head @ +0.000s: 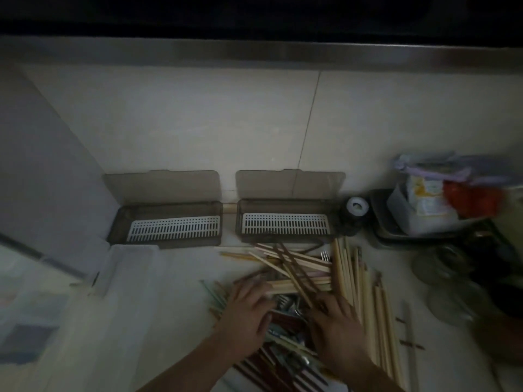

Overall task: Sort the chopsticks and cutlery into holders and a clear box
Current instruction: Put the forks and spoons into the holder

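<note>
- Down at the near edge, the left hand (246,309) lies palm-down on the heap of chopsticks (297,270), its fingers (256,287) loosely spread and straight over pale sticks and cutlery.
- The right hand (336,326) rests on the same heap, its fingers (329,302) laid among dark brown chopsticks; whether they pinch one I cannot tell, as the picture is dim and blurred.
- A fork (325,255) shows its tines at the far right of the heap.
- A row of long pale chopsticks (365,301) lies on the tabletop (175,306) just right of the right hand.
- Beyond the heap two smoky holders stand with lids raised against the wall: the left holder (167,224) and the right holder (285,222), each with a white slotted tray inside.
- A clear box (124,267) sits near the left holder, to the left of the hands.
</note>
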### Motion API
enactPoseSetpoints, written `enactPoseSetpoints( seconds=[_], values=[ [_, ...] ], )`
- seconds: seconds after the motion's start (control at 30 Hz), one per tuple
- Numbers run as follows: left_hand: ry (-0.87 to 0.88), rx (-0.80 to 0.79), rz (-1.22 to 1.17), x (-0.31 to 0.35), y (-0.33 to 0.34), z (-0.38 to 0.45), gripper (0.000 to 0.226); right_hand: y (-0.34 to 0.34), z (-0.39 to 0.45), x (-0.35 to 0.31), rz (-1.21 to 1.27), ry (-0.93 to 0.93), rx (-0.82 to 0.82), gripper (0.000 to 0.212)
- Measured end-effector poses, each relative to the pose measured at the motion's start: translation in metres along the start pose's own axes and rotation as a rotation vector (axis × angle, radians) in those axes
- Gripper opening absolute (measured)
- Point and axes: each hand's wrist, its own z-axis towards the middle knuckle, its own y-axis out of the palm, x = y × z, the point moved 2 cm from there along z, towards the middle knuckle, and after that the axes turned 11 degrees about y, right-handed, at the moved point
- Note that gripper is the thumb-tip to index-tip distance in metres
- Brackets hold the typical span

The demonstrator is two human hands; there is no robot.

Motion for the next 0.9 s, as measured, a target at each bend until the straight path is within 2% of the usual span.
enactPoseSetpoints(
  seconds=[0.17,0.33,0.5,0.67,0.8,0.9],
  values=[
    [-0.039,-0.062,0.069,0.017,0.014,-0.024,0.024,0.001,-0.007,-0.007,-0.123,0.134,0.003,0.031],
    [-0.006,-0.039,0.085,0.016,0.008,-0.026,0.019,0.0,0.009,-0.024,-0.178,0.158,-0.027,0.021],
    [-0.016,-0.027,0.093,0.011,-0.001,-0.034,0.015,0.006,0.01,-0.031,-0.193,0.05,0.047,0.026],
    [-0.022,-0.021,0.068,0.005,0.001,-0.034,0.016,0.004,0.015,-0.041,-0.121,0.007,0.007,0.024],
    [-0.019,0.032,0.029,-0.001,0.004,-0.036,0.014,-0.004,0.026,-0.051,0.072,0.056,-0.055,0.017],
    [-0.009,0.047,0.04,-0.004,0.006,-0.035,0.014,-0.015,0.043,-0.065,0.607,0.204,-0.208,0.02]
  ],
)
